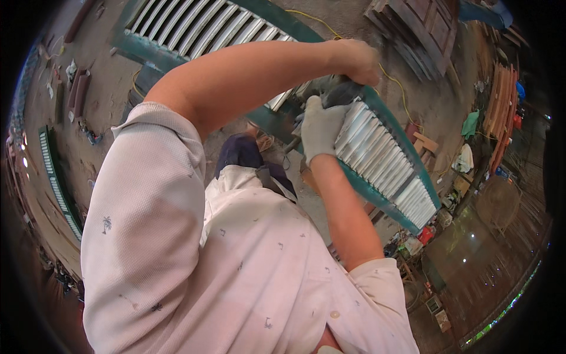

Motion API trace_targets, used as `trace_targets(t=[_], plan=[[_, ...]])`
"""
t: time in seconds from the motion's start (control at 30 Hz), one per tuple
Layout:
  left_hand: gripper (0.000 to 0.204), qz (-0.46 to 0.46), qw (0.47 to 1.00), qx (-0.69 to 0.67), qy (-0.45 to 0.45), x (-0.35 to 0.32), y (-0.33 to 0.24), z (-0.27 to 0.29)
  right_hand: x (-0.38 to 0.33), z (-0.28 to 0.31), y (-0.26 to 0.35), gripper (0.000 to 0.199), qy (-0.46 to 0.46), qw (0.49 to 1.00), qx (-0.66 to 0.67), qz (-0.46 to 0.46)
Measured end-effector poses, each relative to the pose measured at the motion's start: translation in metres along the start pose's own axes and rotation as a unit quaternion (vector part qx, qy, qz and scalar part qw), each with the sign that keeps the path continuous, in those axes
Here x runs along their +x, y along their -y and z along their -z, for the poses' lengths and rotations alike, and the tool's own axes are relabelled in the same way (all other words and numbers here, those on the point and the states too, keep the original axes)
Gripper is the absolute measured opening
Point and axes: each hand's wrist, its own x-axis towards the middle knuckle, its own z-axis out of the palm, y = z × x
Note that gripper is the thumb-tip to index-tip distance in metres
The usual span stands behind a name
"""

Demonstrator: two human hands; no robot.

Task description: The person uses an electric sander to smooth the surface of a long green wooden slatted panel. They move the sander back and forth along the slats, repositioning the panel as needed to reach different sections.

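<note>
A long louvered shutter panel [377, 154] with a green frame and pale metallic-looking slats stretches from the upper left to the right. My bare left hand [361, 62] reaches across from the left and curls, blurred, at the far side of a dark hand-held tool [342, 92]; its fingertips are hidden. Just nearer to me, my right hand [322, 128] wears a light grey work glove. It is closed at the near side of the same tool, thumb raised, over the panel's middle. Which kind of tool it is cannot be made out.
A yellow cord [396, 81] runs along the ground beyond the panel. Dark wooden panels [421, 32] are stacked at the upper right, with reddish boards [503, 115] farther right. Another green louvered panel [56, 177] lies at the left. Wood scraps [423, 143] lie beyond the shutter.
</note>
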Motion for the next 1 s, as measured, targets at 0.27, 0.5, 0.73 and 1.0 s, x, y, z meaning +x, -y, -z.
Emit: trace_targets(t=[0.27, 0.5, 0.73, 1.0], plan=[[0.048, 0.012, 0.997, -0.065, 0.037, -0.068, 0.010, -0.041, -0.068, -0.029, -0.071, 0.091, -0.067, 0.994, -0.066, 0.053], [0.048, -0.044, 0.993, -0.048, -0.099, 0.021, 0.029, -0.020, 0.019, -0.006, -0.027, 0.050, -0.063, 0.983, -0.118, 0.124], [0.028, -0.206, 0.968, 0.104, -0.096, 0.009, 0.057, -0.051, -0.020, -0.003, -0.034, 0.048, -0.053, 0.982, -0.164, 0.079], [0.045, -0.060, 0.988, -0.144, -0.017, -0.042, 0.038, -0.043, -0.049, -0.029, -0.062, 0.054, -0.122, 0.974, -0.177, 0.076]])
